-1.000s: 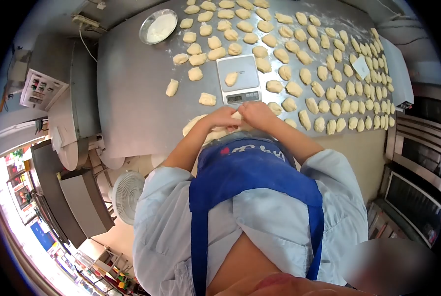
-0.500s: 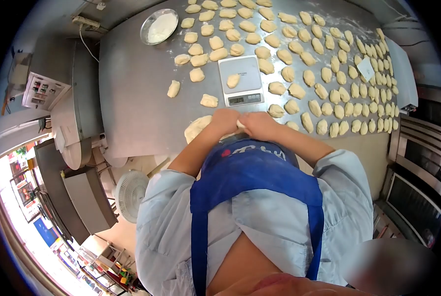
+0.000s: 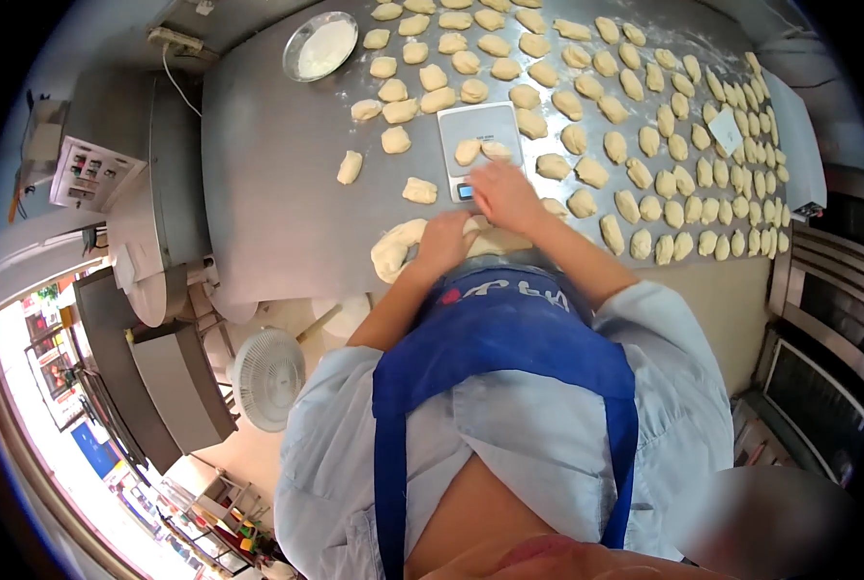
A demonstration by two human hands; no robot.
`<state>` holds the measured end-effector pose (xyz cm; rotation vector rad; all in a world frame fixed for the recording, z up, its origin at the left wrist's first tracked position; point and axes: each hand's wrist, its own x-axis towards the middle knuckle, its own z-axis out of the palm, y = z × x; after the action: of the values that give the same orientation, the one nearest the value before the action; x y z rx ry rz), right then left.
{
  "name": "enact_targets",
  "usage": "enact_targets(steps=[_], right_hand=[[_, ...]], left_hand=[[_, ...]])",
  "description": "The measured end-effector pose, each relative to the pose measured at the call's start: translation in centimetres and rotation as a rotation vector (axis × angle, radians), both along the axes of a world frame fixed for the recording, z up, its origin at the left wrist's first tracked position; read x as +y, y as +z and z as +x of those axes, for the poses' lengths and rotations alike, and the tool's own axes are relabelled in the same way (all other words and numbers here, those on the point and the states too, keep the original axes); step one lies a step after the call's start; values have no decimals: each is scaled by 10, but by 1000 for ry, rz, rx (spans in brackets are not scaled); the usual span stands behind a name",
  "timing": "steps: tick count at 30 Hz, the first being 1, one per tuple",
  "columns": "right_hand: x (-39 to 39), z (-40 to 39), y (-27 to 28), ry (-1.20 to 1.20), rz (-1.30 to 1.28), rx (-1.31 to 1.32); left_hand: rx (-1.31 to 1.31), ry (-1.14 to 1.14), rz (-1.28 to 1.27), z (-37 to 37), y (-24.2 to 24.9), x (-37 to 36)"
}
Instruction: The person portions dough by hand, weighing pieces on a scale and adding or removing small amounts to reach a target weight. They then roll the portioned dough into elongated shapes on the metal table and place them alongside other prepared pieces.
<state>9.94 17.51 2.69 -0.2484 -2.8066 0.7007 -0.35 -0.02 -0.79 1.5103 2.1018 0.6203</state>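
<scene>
A large lump of pale dough lies at the table's front edge, stretching to the right in front of my apron. My left hand is closed on this dough, its fingers wrapped over the middle. My right hand reaches over the front of a white digital scale, partly covering its display. Just beyond its fingertips, a small dough piece lies on the scale, beside another dough piece. The right fingers look loose and slightly blurred, with nothing seen inside them.
Rows of dough pieces cover the steel table to the right and behind the scale. A bowl of flour stands at the back left. A white card lies among the right rows. A fan stands below left.
My right hand has moved forward from the dough lump to the scale, where a second dough piece now lies. My left hand has stayed on the lump.
</scene>
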Motion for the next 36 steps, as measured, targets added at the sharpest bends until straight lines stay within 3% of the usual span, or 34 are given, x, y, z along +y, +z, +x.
enact_targets(steps=[1, 3, 7, 11, 13, 16, 23, 30, 32, 34, 36], right_hand=[[-13, 9, -5, 6, 2, -5], [-36, 24, -13, 66, -356, 47], [-32, 40, -13, 34, -361, 16], [-33, 44, -5, 44, -317, -22], [-36, 42, 4, 72, -294, 186], [-37, 42, 2, 206, -320, 66], [-39, 39, 1, 218, -279, 36], [8, 16, 8, -154, -426, -77], [30, 4, 3, -354, -263, 30], [46, -11, -1, -272, -174, 89], [55, -23, -1, -194, -81, 155]], left_hand=[[-66, 27, -35, 0, -1, -2], [-180, 39, -75, -7, -8, -6], [-459, -14, -81, -18, -6, -4], [-438, -138, -260, -25, -4, 5], [-289, -170, -289, -17, 15, 10], [-248, -184, -292, -14, -1, 11], [-274, -160, -320, -17, 5, 11], [-270, 33, -65, -1, 4, 13], [-275, 42, -15, -1, 15, 21], [-330, 329, 62, -9, 19, 39], [-188, 364, 117, -22, 24, 58]])
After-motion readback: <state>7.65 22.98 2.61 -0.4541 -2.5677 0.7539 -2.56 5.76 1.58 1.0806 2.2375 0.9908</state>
